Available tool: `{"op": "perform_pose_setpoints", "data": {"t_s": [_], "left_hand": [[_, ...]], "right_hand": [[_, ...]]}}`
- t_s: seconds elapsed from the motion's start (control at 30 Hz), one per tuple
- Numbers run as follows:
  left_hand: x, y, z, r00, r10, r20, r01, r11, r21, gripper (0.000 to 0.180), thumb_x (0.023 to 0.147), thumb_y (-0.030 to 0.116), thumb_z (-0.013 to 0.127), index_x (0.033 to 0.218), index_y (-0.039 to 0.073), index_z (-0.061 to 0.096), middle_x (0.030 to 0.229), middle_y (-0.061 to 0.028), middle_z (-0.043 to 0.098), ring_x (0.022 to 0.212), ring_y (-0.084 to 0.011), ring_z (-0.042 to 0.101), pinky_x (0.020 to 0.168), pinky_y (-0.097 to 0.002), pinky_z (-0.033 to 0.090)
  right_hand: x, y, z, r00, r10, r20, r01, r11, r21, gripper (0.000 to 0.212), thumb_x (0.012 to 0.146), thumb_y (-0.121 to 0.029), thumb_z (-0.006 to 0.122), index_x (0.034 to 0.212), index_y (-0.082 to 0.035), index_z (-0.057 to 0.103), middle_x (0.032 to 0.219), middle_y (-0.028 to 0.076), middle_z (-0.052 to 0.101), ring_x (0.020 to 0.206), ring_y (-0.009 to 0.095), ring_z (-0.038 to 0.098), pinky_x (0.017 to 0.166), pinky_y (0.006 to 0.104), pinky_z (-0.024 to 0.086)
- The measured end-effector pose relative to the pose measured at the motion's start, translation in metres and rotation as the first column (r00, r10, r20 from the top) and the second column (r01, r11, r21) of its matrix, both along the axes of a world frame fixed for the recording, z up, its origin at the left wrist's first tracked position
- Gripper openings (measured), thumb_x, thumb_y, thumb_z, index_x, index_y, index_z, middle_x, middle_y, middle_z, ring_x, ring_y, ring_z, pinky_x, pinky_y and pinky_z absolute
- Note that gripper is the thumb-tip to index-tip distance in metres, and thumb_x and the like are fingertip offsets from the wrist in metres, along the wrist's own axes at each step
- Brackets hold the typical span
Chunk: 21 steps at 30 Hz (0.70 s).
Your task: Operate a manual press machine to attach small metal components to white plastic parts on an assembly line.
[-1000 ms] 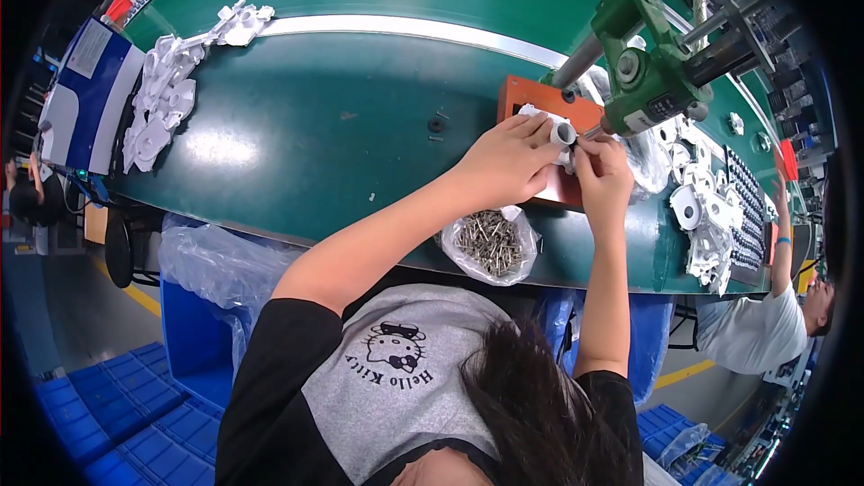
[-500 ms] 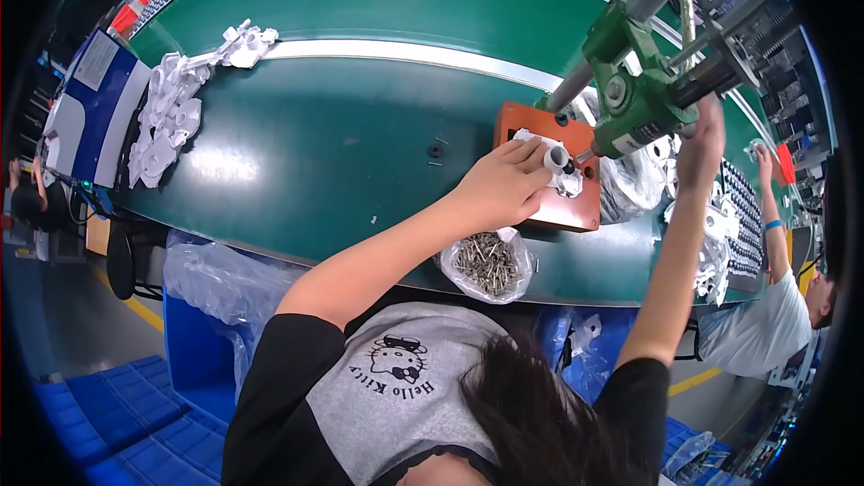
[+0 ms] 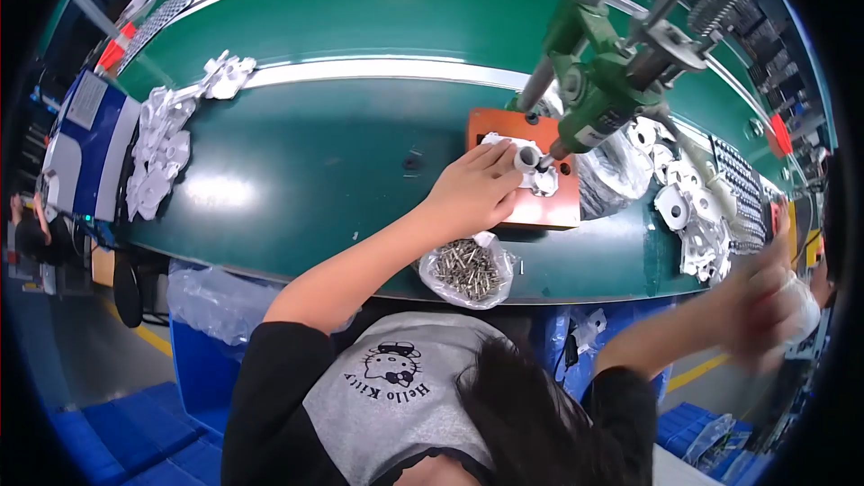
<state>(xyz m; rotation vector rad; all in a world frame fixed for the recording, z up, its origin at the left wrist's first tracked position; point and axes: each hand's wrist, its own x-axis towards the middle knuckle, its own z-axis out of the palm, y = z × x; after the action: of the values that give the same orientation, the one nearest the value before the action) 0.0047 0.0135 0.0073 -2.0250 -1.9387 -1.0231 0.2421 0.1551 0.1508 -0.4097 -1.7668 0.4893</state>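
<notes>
My left hand [image 3: 475, 187] lies over a white metal casting [image 3: 544, 183], its fingers holding the part down on an orange block fixture [image 3: 546, 212]. A round collar of the casting shows beside the fingertips; the rest is partly covered by the hand. Over the fixture leans a green hand press [image 3: 594, 94], its tip close to a dark spot by the collar. Far to the right, past the table edge, my right hand [image 3: 767, 306] is smeared by motion, so its fingers cannot be made out.
An open plastic bag of small metal pins [image 3: 466, 272] sits at the table's front edge. White castings [image 3: 691, 216] are heaped at the right beside a clear plastic bag [image 3: 616, 175]; more castings [image 3: 160, 153] lie left, near a blue-and-white machine [image 3: 90, 144]. A co-worker is partly visible at right.
My right hand has swung from beside the press, outward and toward me at the right. My left hand stays on the casting. The whole view has shifted slightly.
</notes>
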Motion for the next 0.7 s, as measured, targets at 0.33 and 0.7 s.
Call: {"op": "perform_pose_setpoints", "data": {"t_s": [0.33,0.7], "left_hand": [[-0.01,0.02,0.01,0.991,0.133,0.016,-0.132,0.989,-0.062,0.048,0.078,0.028,0.059,0.118,0.002,0.048,0.13,-0.024,0.042,0.124,-0.0391,0.038,0.102,-0.0466,0.029],[-0.059,-0.007,0.044,0.866,0.08,0.493,0.003,0.986,-0.165,0.017,0.077,0.01,0.062,0.091,0.004,0.054,0.088,-0.0124,0.059,0.086,-0.0249,0.058,0.074,-0.035,0.046]], "right_hand": [[0.022,0.041,0.002,0.389,0.82,-0.421,-0.889,0.454,0.062,0.033,0.083,-0.029,0.043,0.099,-0.001,0.049,0.097,0.012,0.048,0.095,0.026,0.046,0.111,0.0498,0.014],[-0.102,0.106,-0.03,0.92,0.389,-0.037,-0.36,0.805,-0.473,0.046,0.091,-0.025,0.049,0.13,0.0,0.045,0.128,0.012,0.049,0.121,0.02,0.043,0.1,0.0316,0.032]]}}
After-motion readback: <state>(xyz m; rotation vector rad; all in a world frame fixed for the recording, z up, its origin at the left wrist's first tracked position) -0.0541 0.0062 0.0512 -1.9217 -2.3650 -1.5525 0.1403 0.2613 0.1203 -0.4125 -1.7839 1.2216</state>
